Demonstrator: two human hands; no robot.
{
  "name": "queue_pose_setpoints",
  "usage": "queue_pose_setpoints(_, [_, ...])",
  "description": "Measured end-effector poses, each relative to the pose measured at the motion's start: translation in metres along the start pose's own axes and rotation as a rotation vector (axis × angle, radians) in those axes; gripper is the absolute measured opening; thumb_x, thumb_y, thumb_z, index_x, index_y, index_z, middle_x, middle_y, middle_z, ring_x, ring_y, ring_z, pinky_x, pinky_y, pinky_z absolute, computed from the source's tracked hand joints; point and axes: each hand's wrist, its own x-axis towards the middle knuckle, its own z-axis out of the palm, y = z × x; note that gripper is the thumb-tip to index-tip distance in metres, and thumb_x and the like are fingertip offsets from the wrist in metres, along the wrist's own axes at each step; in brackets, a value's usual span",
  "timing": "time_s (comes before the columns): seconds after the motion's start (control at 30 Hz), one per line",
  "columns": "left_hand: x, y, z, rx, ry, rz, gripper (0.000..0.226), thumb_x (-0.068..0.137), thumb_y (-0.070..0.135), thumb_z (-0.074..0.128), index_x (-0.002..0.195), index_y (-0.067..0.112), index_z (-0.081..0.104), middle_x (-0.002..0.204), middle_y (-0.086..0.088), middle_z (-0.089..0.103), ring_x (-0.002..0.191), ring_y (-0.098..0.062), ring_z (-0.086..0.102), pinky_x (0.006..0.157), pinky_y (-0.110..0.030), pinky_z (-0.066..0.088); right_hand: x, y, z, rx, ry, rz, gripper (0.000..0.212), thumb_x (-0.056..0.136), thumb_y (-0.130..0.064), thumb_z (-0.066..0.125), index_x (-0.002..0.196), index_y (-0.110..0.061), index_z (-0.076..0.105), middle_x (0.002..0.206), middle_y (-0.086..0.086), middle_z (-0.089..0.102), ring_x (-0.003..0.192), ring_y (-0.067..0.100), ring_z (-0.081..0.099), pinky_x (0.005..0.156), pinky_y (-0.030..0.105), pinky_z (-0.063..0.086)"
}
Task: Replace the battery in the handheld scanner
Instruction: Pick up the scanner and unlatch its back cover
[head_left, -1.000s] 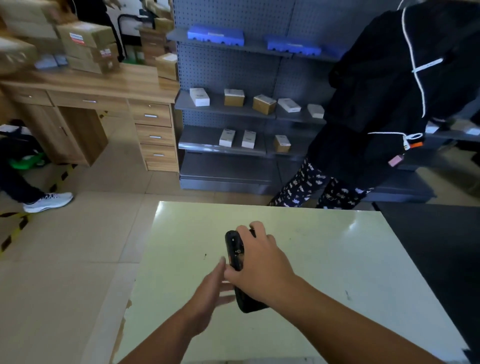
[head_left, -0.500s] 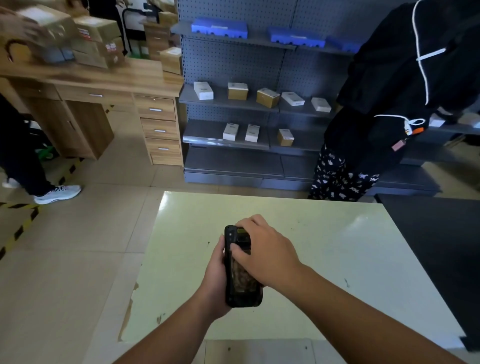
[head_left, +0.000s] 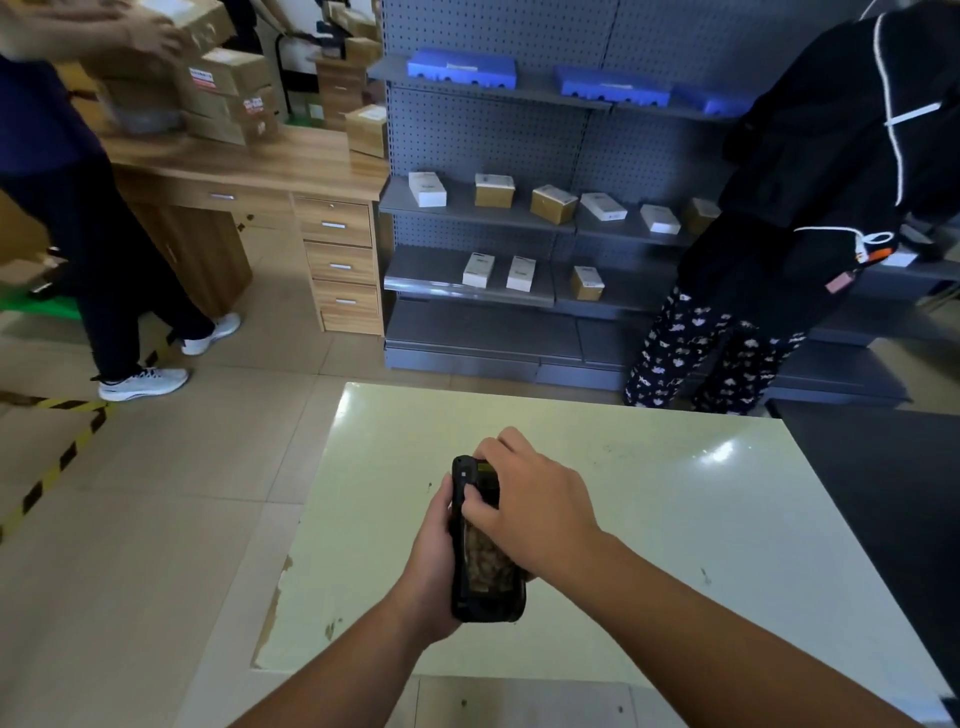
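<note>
- The black, oblong handheld scanner (head_left: 485, 561) is held above the pale green glossy tabletop (head_left: 675, 519), its long axis pointing away from the person.
- The left hand (head_left: 431, 577) wraps the scanner's left edge and underside; its fingers are hidden behind the body, so only the thumb side and palm show.
- The right hand (head_left: 530, 504) lies over the upper half of the scanner, fingers curled down onto it, closed on the device and covering most of the top end.
- Between the hands a mottled brownish face of the scanner shows; whether it is a screen, a reflection or an open battery bay is hard to make out.
- No separate battery or cover can be made out.
- A person in a black top (head_left: 831, 156) stands at the grey pegboard shelving (head_left: 493, 130), cut off at the frame's top and right edge.
- Another person's blurred arm reaches cardboard boxes (head_left: 228, 93) on the wooden desk (head_left: 260, 166).
</note>
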Motion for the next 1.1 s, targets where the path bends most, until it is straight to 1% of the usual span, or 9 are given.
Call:
queue_pose_setpoints(0.07, [-0.002,0.0,-0.001,0.037,0.017,-0.006,0.067,0.102,0.064,0.038,0.117,0.013,0.078,0.114,-0.021,0.078,0.087,-0.037,0.076,0.073,-0.046,0.061,0.001,0.008,-0.004,0.027,-0.048,-0.023,0.033,0.097,-0.053,0.051,0.12,-0.031,0.06,0.113,-0.011,0.052,0.087,0.017,0.064,0.076,0.038,0.056])
queue_pose_setpoints(0.13, [-0.005,0.002,-0.003,0.071,0.036,-0.012,0.07,0.103,0.066,0.034,0.125,0.013,0.075,0.125,-0.023,0.073,0.096,-0.043,0.072,0.081,-0.048,0.059,0.006,0.023,-0.014,0.112,-0.185,-0.119,0.031,0.097,-0.053,0.055,0.121,-0.035,0.063,0.109,-0.011,0.054,0.091,0.016,0.063,0.082,0.04,0.055])
queue_pose_setpoints(0.2, [-0.007,0.004,-0.005,0.085,0.006,-0.031,0.074,0.102,0.067,0.032,0.131,0.011,0.07,0.125,-0.024,0.069,0.099,-0.044,0.069,0.081,-0.046,0.057,0.014,0.039,-0.029,0.158,-0.364,-0.265,0.026,0.098,-0.044,0.062,0.123,-0.036,0.064,0.109,-0.009,0.056,0.091,0.012,0.061,0.085,0.04,0.055])
queue_pose_setpoints(0.27, [-0.008,0.005,-0.007,0.088,-0.041,-0.059,0.076,0.101,0.068,0.032,0.136,0.009,0.066,0.12,-0.025,0.066,0.096,-0.043,0.067,0.081,-0.044,0.056,0.018,0.049,-0.039,0.103,-0.459,-0.37,0.032,0.097,-0.035,0.068,0.128,-0.037,0.061,0.114,-0.009,0.057,0.094,0.01,0.06,0.085,0.036,0.056])
queue_pose_setpoints(0.4, [-0.008,0.005,-0.011,0.067,-0.113,-0.074,0.075,0.101,0.067,0.032,0.138,0.009,0.064,0.116,-0.025,0.067,0.091,-0.043,0.067,0.079,-0.044,0.055,0.021,0.048,-0.04,-0.014,-0.454,-0.455,0.034,0.097,-0.033,0.069,0.13,-0.034,0.059,0.116,-0.007,0.058,0.101,0.015,0.06,0.085,0.04,0.057])
queue_pose_setpoints(0.5, [-0.01,0.004,-0.014,0.071,-0.153,-0.08,0.076,0.102,0.066,0.031,0.134,0.008,0.067,0.115,-0.026,0.068,0.087,-0.042,0.068,0.079,-0.044,0.054,0.021,0.047,-0.04,-0.135,-0.464,-0.51,0.042,0.099,-0.035,0.065,0.139,-0.03,0.053,0.123,-0.005,0.058,0.107,0.018,0.059,0.087,0.039,0.056])
queue_pose_setpoints(0.67, [-0.017,0.002,-0.017,0.064,-0.195,-0.109,0.077,0.101,0.066,0.034,0.129,0.005,0.07,0.115,-0.027,0.069,0.084,-0.042,0.068,0.077,-0.044,0.054,0.017,0.041,-0.041,-0.27,-0.464,-0.593,0.047,0.102,-0.04,0.059,0.144,-0.022,0.046,0.123,-0.001,0.058,0.104,0.02,0.06,0.085,0.04,0.056])
queue_pose_setpoints(0.83, [-0.023,-0.001,-0.017,0.036,-0.216,-0.12,0.075,0.101,0.065,0.033,0.133,0.007,0.068,0.115,-0.026,0.069,0.084,-0.042,0.068,0.077,-0.044,0.055,0.015,0.034,-0.043,-0.32,-0.445,-0.617,0.042,0.106,-0.042,0.049,0.141,-0.018,0.05,0.118,0.002,0.058,0.099,0.021,0.061,0.082,0.041,0.056])
queue_pose_setpoints(1.1, [-0.033,-0.002,-0.016,0.02,-0.249,-0.137,0.076,0.101,0.066,0.033,0.136,0.007,0.066,0.117,-0.027,0.066,0.086,-0.042,0.067,0.079,-0.044,0.053,0.011,0.031,-0.049,-0.282,-0.428,-0.637,0.044,0.103,-0.043,0.053,0.141,-0.02,0.052,0.117,0.0,0.06,0.098,0.019,0.06,0.082,0.038,0.057])
